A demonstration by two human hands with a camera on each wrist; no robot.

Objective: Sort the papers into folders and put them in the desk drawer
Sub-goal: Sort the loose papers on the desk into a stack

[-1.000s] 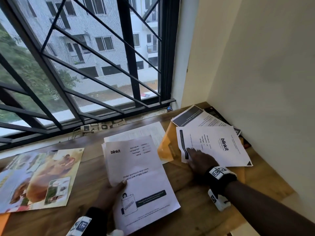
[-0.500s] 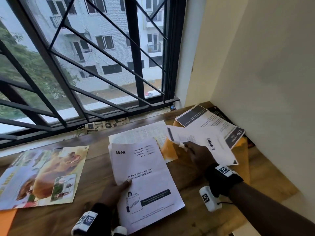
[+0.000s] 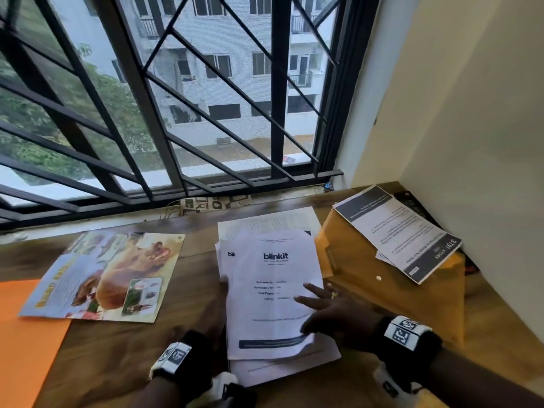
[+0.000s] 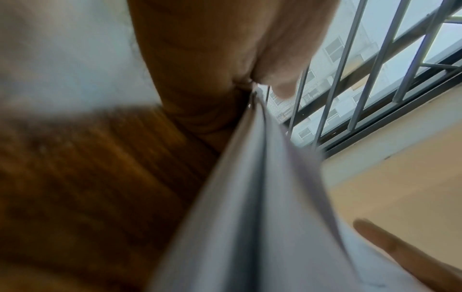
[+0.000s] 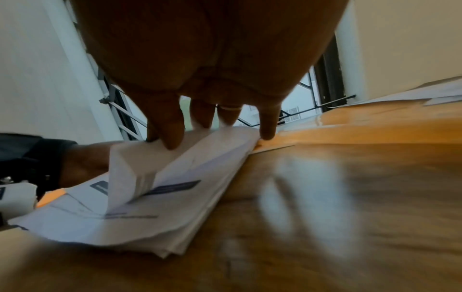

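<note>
A stack of white "blinkit" papers [image 3: 273, 290] lies mid-desk. My left hand [image 3: 216, 316] pinches its left edge, thumb on top; in the left wrist view the left hand [image 4: 250, 79] grips the papers [image 4: 262, 197] edge-on. My right hand [image 3: 332, 313] rests flat on the top sheet with fingers spread. In the right wrist view the right hand [image 5: 212, 118] touches the stack [image 5: 175, 207], whose top sheet curls up at its near edge. A yellow-brown folder [image 3: 382, 275] lies to the right, with a dark-headed paper [image 3: 397, 231] on it.
A colour flyer [image 3: 103, 275] lies on the left of the wooden desk [image 3: 132, 363], overlapping an orange folder [image 3: 23, 334] at the far left edge. A barred window [image 3: 176, 113] runs along the back. A cream wall [image 3: 471, 142] closes the right side.
My right hand has lifted the blinkit sheet off the yellow-brown folder and brought it left onto the stack that my left hand holds. The view has tilted slightly.
</note>
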